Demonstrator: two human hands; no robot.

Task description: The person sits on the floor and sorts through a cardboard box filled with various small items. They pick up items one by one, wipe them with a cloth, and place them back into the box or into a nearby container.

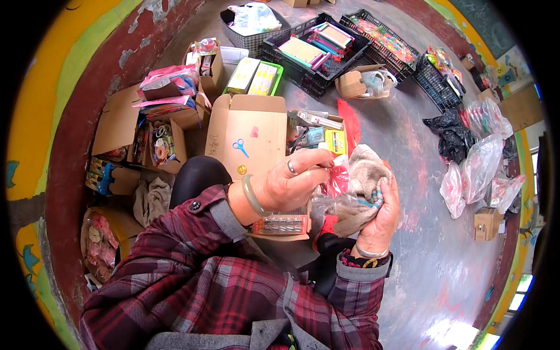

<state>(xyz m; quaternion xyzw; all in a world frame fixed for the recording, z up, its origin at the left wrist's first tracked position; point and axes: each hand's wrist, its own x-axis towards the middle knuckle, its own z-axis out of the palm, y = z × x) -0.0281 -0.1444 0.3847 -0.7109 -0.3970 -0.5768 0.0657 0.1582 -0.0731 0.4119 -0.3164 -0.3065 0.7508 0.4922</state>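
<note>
Pinched between the fingers of my left hand (294, 179) is a small clear plastic bag with something red in it (338, 178). My right hand (379, 216) is wrapped round a grey-beige cloth (364, 169) with a blue-green stripe, which bunches up beside the bag. Just left of my left hand lies a cardboard flap (248, 125), bearing blue-handled scissors (240, 147) and a small gold disc (242, 169). Below my left wrist sits a clear-topped pack (280, 224) with rows of small items. A yellow box (335, 142) stands among small goods beyond my fingers.
Open cartons (119, 125) crammed with goods line the left wall. Black plastic crates (312, 52) stand at the far side, near a green tray (274, 79). Clear plastic bags (481, 166), a black bag (452, 134) and a small carton (487, 224) lie on the right floor.
</note>
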